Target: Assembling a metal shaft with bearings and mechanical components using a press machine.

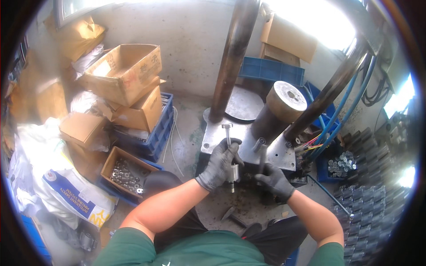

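L hand (pixel 218 165): dk glove, fingers curled round the mid part of a metal rod (pixel 228 134), pinching it; grip looks closed.
Rod pos: approx upright in L hand; flat round head sticks up above the fingers, lighter sleeve (pixel 234 172) & narrow tip show below them.
Rod vs press: in front of steel base plate (pixel 214 132), head overlapping it in view; contact can't be told.
R hand (pixel 276 181): dk glove, fingers bent at lower end of an upright dk bar (pixel 263 155); can't tell if they pinch it or just touch.
Btwn hands: small gap, rod on L side, bar on R.
Press: thick cylinder (pixel 284 108) stands on plate btwn two dk posts, tops cut off.
Floor: hammer-like tool (pixel 234 217) lies below hands, partly hidden by legs.
L side: open carton (pixel 116 170) w/ small metal parts, too small to sort.
R side: stacked dk parts (pixel 370 208), blurred, cut off by lens rim.
Hidden: rod's middle, behind glove; L palm & some fingertips n/v.
Glare: window top R washed out.
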Available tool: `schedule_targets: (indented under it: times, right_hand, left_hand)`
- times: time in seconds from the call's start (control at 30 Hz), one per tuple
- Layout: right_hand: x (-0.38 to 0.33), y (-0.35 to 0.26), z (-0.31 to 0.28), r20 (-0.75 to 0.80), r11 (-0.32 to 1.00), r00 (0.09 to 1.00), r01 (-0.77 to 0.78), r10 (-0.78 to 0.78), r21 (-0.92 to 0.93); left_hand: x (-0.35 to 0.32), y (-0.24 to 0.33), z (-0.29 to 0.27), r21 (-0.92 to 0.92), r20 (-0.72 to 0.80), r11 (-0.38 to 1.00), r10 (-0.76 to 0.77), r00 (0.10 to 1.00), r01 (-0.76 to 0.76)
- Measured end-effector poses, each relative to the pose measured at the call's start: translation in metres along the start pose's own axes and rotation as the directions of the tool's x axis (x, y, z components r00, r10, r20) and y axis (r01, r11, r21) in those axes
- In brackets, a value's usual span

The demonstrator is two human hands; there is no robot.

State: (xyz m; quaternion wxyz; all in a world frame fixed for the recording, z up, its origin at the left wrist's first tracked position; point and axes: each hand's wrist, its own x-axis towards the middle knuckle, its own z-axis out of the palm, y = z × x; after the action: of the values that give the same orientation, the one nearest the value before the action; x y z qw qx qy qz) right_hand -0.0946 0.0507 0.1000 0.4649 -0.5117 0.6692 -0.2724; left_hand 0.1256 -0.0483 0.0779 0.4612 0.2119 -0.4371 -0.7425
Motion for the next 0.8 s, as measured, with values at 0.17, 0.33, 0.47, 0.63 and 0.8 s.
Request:
schedule_targets:
  times: [0.17, 0.33, 0.47, 0.63, 0.8]
  right_hand:
    - [0.064, -0.003, 0.025, -0.022, 0.925, 0.958, 0.269, -0.285, -0.269]
    - [0.102, -0.052, 0.041, -0.023, 0.641, 0.998, 0.025, -0.066, -0.767]
    - [0.11, -0.061, 0.042, 0.017, 0.464, 1.0, 0.021, -0.013, -0.886]
    - [0.087, -0.066, 0.049, -0.143, 0.453, 0.97, -0.041, -0.194, -0.891]
    - [0.013, -0.028, 0.065, -0.145, 0.935, 0.938, 0.333, -0.315, 0.123]
  left_hand:
    - [0.007, 0.005, -0.001, -0.057, -0.139, 0.997, -0.066, 0.988, 0.058]
    - [0.005, 0.007, -0.007, -0.096, -0.095, 0.994, -0.053, 0.994, 0.044]
    - [0.001, 0.005, -0.006, -0.141, -0.051, 0.986, -0.097, 0.994, 0.089]
    - [0.001, 0.008, -0.014, -0.14, -0.092, 0.98, -0.154, 0.984, 0.14]
    - [0.0, 0.0, -0.008, -0.241, -0.053, 0.956, -0.186, 0.981, 0.168]
